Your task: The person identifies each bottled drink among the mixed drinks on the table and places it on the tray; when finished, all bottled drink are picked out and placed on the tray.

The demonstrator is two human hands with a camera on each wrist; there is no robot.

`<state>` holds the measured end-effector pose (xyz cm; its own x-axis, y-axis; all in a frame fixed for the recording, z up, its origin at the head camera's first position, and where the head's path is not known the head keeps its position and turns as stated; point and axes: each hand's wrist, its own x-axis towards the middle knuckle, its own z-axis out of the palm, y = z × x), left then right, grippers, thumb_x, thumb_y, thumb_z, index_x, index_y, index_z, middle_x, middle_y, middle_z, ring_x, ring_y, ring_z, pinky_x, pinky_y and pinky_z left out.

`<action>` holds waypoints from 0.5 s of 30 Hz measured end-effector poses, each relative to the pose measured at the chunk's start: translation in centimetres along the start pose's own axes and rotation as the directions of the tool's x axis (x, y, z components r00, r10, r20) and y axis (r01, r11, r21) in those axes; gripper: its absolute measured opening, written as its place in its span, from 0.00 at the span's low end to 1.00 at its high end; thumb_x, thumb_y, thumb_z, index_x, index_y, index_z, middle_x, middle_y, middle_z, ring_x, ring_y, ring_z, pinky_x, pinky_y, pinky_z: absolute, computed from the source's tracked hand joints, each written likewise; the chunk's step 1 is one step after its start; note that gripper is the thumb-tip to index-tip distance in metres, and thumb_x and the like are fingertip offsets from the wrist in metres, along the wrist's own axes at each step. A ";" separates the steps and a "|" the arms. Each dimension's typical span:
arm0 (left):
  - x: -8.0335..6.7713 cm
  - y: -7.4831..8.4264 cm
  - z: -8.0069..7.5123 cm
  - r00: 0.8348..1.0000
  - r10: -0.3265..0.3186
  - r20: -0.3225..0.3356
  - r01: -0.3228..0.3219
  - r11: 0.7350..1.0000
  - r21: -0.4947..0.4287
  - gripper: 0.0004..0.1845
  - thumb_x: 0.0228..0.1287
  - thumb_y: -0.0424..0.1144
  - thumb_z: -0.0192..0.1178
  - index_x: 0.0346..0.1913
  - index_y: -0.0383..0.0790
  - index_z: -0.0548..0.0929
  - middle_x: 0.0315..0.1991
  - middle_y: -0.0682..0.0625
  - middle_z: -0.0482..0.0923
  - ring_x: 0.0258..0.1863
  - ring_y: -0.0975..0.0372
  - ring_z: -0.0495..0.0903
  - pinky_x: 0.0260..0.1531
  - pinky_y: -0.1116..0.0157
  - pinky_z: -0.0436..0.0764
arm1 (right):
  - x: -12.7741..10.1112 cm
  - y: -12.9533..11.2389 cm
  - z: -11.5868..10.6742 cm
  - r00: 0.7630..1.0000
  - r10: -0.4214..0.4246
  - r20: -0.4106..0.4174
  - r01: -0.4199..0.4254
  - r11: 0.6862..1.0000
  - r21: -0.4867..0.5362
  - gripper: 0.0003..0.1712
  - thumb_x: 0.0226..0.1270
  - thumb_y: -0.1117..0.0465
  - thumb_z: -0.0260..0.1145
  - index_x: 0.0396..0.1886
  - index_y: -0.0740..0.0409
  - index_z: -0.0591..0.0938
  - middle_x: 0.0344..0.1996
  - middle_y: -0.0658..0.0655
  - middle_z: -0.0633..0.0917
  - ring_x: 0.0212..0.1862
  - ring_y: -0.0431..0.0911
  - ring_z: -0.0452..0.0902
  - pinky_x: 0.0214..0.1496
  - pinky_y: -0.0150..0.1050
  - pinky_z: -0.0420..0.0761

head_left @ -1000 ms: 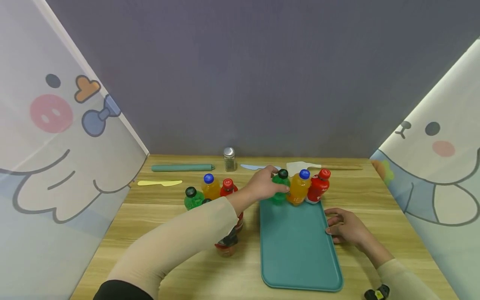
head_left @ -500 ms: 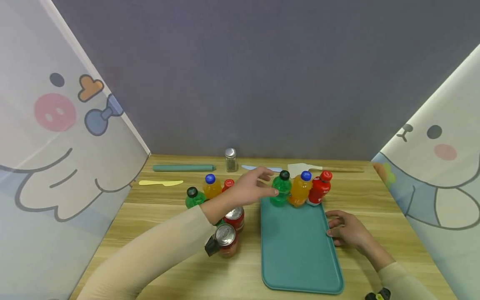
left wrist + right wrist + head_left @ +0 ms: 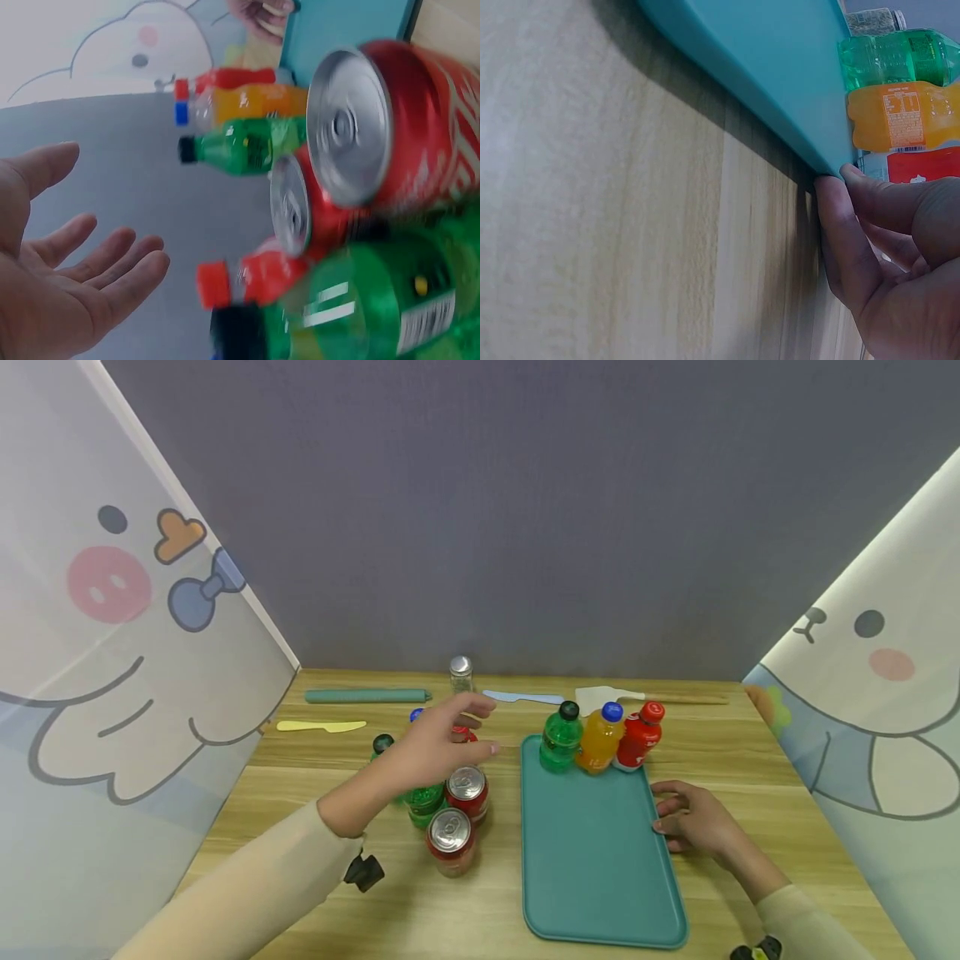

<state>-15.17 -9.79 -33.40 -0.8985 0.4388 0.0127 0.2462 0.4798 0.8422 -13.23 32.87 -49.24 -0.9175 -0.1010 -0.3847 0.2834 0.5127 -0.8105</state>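
Note:
A teal tray lies on the wooden table. At its far end stand a green bottle, an orange bottle and a red bottle in a row. My left hand hovers open, empty, fingers spread, above a cluster left of the tray: two red cans, a green bottle and more bottles partly hidden behind the hand. In the left wrist view the open palm faces the cans. My right hand rests on the table, fingertips touching the tray's right rim.
Along the back edge lie a green roll, a shaker, a blue knife and a white spatula. A yellow knife lies at the far left. Cartoon-printed curtains close in both sides; a grey wall stands behind.
My left hand let go of the green bottle on the tray and drew back left over the cluster of cans and bottles. The right hand stayed at the tray's edge.

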 end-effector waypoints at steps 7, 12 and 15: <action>-1.5 -1.2 -2.7 0.999 0.012 -0.039 -0.011 1.000 0.019 0.27 0.67 0.41 0.68 0.68 0.44 0.75 0.63 0.46 0.77 0.62 0.47 0.80 0.61 0.48 0.80 | 0.0 0.1 0.0 1.000 -0.005 0.004 0.005 1.000 0.000 0.37 0.63 0.74 0.71 0.71 0.72 0.67 0.44 0.66 0.79 0.36 0.49 0.82 0.33 0.45 0.89; -2.6 -2.4 -3.8 0.994 -0.001 -0.111 0.010 0.996 0.083 0.29 0.67 0.41 0.68 0.68 0.43 0.74 0.64 0.44 0.77 0.62 0.47 0.80 0.63 0.46 0.78 | 0.0 0.0 0.0 1.000 -0.004 0.009 0.004 1.000 0.008 0.37 0.63 0.73 0.71 0.71 0.72 0.67 0.44 0.66 0.79 0.36 0.49 0.81 0.32 0.45 0.89; -3.1 -3.4 -4.1 0.987 0.006 -0.161 0.020 0.987 0.161 0.29 0.67 0.42 0.69 0.69 0.41 0.74 0.65 0.43 0.78 0.63 0.46 0.79 0.62 0.45 0.79 | 0.0 -0.1 0.0 1.000 -0.013 0.016 0.013 1.000 0.008 0.37 0.64 0.73 0.70 0.71 0.73 0.66 0.44 0.66 0.79 0.35 0.49 0.81 0.32 0.45 0.89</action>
<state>-14.69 -15.91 -34.07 -0.9438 0.3138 0.1043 0.2832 0.6044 0.7446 -13.25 32.83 -49.11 -0.9167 -0.1212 -0.3807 0.2733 0.5046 -0.8189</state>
